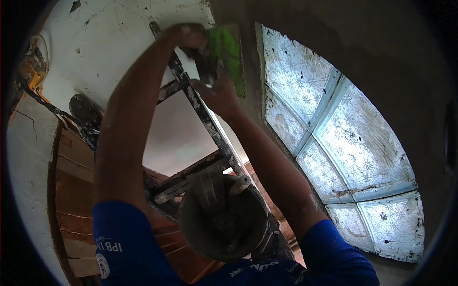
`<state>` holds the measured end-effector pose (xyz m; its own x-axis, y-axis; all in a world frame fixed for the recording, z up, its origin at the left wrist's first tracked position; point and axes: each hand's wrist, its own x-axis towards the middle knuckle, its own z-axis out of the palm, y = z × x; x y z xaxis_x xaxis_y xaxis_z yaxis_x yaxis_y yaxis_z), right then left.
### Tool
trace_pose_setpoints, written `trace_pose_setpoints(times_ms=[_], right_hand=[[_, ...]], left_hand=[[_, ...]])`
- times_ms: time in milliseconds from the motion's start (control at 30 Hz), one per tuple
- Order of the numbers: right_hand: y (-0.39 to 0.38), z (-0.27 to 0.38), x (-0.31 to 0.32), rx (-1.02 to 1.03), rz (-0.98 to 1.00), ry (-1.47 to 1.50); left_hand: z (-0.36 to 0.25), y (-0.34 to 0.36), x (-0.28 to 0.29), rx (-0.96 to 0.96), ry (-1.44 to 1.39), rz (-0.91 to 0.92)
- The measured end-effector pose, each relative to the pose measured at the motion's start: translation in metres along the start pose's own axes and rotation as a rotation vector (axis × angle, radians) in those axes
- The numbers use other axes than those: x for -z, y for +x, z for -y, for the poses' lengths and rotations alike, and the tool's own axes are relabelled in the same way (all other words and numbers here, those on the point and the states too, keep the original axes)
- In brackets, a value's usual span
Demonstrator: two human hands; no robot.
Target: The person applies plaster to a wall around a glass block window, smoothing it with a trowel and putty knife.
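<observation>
High up beside the wall, my left hand [193, 39] is closed on a green, toothed-edged plastering float [228, 57], with the fingers partly hidden. My right hand [222, 95] is at the float's near end, its thumb and a finger spread around a dark part of it. Between my arms, lower down, hangs or stands a dark, mortar-stained bucket [224, 238]; what supports it is hidden. A trowel lies in the bucket's mouth, its pale handle [240, 185] sticking over the rim.
A paint-spattered ladder [205, 112] runs up between my arms. On the right, a patterned-glass window [305, 124] sits in a dark plastered wall [296, 19]. To the left are a whitish wall [109, 28], dark cables [52, 107] and brown boards [74, 190].
</observation>
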<state>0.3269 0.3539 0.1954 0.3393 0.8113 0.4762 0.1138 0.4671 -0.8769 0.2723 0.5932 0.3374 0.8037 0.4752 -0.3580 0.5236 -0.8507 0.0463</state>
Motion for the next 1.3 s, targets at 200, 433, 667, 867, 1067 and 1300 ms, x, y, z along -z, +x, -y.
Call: trace_pose_setpoints(times_ms=[200, 433, 667, 867, 1067, 1300], right_hand=[[0.021, 0.015, 0.057, 0.117, -0.190, -0.210], [0.029, 0.024, 0.048, 0.007, -0.176, -0.266], [0.041, -0.053, 0.041, 0.157, -0.001, -0.030], [0.010, -0.005, 0.010, 0.039, -0.063, -0.168], [0.022, 0.004, 0.054, 0.047, -0.137, -0.213], [0.021, -0.080, 0.042, 0.085, 0.028, 0.158]], left_hand=[[-0.171, -0.032, 0.035, 0.092, -0.217, -0.327], [-0.116, -0.013, 0.031, 0.036, -0.426, -0.335], [-0.132, -0.003, -0.008, 0.394, -0.012, -0.175], [-0.062, -0.025, 0.016, -0.077, 0.230, -0.055], [-0.156, -0.026, 0.014, 0.067, -0.378, -0.287], [-0.113, 0.022, -0.043, 0.318, -0.005, -0.234]])
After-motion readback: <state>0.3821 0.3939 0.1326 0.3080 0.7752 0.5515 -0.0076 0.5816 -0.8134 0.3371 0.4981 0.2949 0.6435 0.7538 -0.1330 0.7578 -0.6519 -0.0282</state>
